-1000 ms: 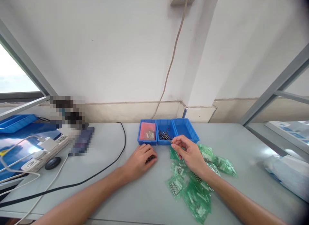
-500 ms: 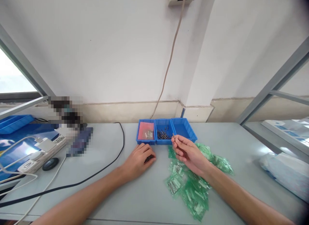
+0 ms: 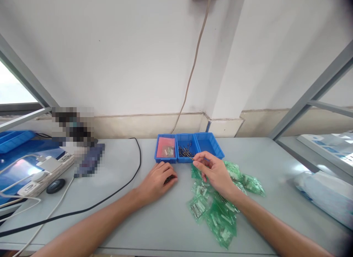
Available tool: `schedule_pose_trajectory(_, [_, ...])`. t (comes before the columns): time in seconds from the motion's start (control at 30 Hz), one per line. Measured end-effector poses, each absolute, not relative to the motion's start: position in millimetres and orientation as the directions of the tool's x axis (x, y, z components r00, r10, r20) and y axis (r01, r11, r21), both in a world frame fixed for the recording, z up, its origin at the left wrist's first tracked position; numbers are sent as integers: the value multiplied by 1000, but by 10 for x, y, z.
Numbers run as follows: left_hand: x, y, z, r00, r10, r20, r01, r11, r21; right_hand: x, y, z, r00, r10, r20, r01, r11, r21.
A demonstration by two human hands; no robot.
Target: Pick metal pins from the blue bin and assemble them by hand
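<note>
Left hand point(image 3: 160, 179) cupped over dark pins point(image 3: 168, 179) on the worktop point(image 3: 165, 224), right hand point(image 3: 213, 172) pinching one thin pin point(image 3: 191, 158) near the front wall of the middle bin point(image 3: 183, 160), loose pins point(image 3: 185, 152) inside it, green bags point(image 3: 220, 224) around that hand.

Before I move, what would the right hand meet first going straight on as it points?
Likely the middle blue bin, at its near wall, though depth there is hard to judge.

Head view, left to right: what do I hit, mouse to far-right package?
Black mouse → left hand → loose metal pieces in the middle blue bin → right hand → pale plastic package.
</note>
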State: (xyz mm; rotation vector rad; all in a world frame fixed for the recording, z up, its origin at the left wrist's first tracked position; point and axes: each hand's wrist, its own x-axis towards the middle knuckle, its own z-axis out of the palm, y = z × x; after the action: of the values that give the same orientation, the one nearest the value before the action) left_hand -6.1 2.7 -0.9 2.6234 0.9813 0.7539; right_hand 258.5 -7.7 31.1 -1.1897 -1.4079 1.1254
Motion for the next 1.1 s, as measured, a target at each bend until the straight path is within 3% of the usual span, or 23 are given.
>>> schedule_pose_trajectory(0.17, [-57,33,-13,636,663,394,540,-748,387,2587,-95,282,-62,943,328,357,328,-875])
schedule_pose_trajectory(0.27, [-60,35,-13,634,667,391,541,-744,393,2589,-109,273,-89,917,389,419,389,-821])
schedule_pose_trajectory(0.37, [-67,36,-17,637,664,392,534,-747,396,2578,-122,293,-81,939,334,374,339,-863])
schedule_pose_trajectory(0.5, [-70,32,-26,637,660,398,530,-750,396,2563,-113,329,-61,985,163,144,170,-975])
schedule_pose_trajectory(0.67, [-63,-1,14,647,666,371,535,-743,402,2588,-55,324,-17,998,56,-73,54,-996])
schedule_pose_trajectory(0.8, [-59,-31,62,649,671,359,547,-739,392,2601,-39,320,4,1000,24,-55,24,-998])
schedule_pose_trajectory(1.1, [-63,-37,95,666,668,332,582,-744,329,2597,-32,313,51,993,104,3,104,-995])
